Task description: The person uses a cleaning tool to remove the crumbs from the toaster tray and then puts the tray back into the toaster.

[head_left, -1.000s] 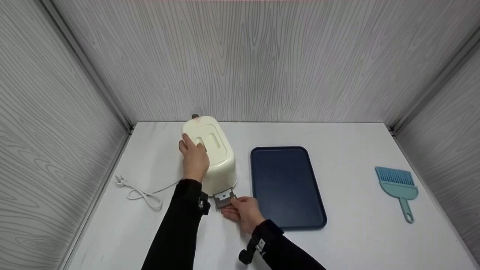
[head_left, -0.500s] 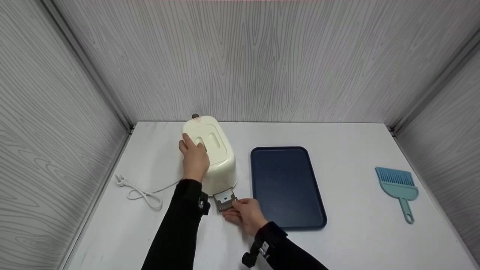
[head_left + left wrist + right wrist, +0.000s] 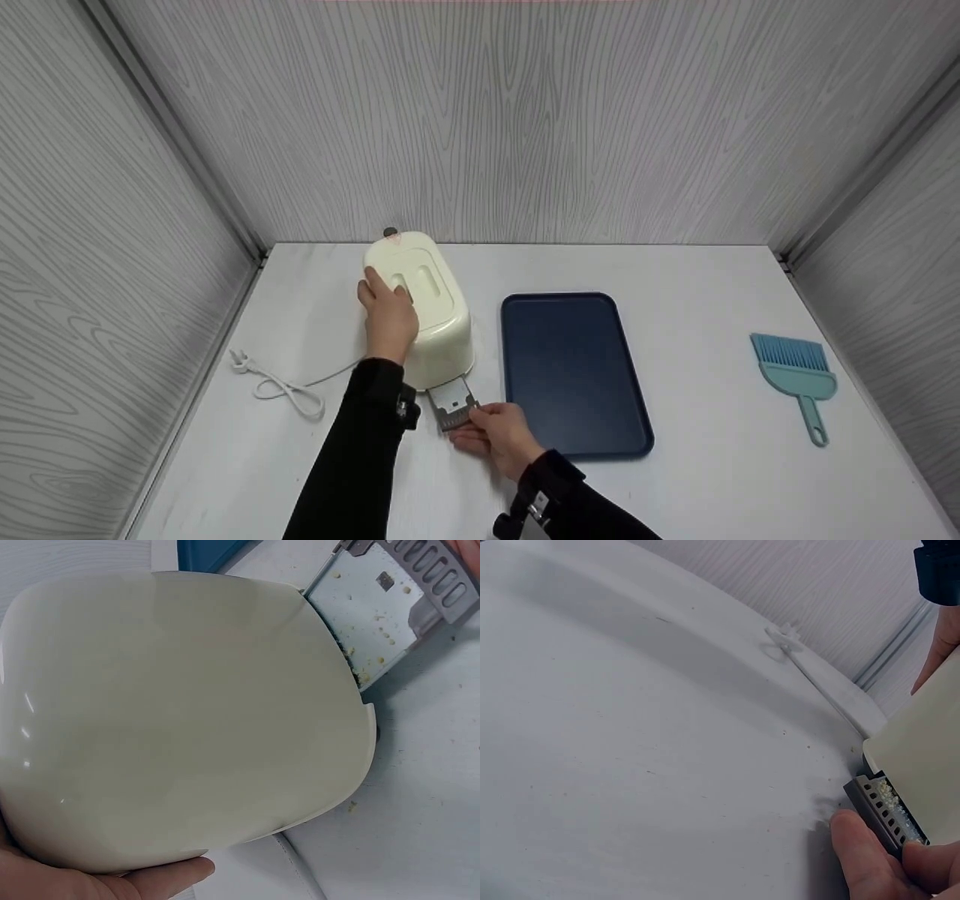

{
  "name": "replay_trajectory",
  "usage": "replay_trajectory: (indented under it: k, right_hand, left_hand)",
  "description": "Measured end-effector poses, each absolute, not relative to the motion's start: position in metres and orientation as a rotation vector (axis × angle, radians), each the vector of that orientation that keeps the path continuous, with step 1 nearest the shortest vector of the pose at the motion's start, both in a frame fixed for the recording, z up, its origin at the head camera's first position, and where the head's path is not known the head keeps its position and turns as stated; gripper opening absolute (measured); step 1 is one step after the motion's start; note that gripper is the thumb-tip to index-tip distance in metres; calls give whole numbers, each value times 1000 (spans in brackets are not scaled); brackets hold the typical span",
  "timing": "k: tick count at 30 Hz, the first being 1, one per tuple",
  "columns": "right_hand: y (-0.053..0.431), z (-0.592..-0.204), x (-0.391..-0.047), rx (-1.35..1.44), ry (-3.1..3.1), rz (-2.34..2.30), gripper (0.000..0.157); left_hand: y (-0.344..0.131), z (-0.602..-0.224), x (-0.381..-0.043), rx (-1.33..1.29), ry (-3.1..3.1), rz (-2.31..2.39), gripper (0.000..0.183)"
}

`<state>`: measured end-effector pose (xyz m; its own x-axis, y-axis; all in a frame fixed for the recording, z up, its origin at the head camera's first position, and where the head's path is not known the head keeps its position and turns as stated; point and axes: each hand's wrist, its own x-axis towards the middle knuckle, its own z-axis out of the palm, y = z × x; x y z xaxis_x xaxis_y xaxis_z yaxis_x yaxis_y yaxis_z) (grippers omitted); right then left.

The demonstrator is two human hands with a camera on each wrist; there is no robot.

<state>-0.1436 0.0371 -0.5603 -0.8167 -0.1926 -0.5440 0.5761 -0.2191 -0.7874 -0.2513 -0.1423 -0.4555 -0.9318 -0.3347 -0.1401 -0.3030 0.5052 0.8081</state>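
while the left hand (image 3: 390,319) presses flat on the toaster (image 3: 424,307), the right hand (image 3: 495,435) pinches the crumb tray (image 3: 452,401), now drawn further out than a second ago; crumbs exposed, tray nearly free.

The white table (image 3: 697,480) carries a cream toaster (image 3: 427,315), its cord (image 3: 281,386), a blue tray (image 3: 570,371) and a teal brush (image 3: 799,375)
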Motion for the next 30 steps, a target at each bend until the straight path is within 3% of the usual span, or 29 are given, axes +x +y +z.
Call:
replay_trajectory:
  k: [30]
  right_hand:
    - [58,-560,-124,403,1504,-2066,17]
  left_hand:
    - [-142,-455,-253,589,-2662,-1486,66]
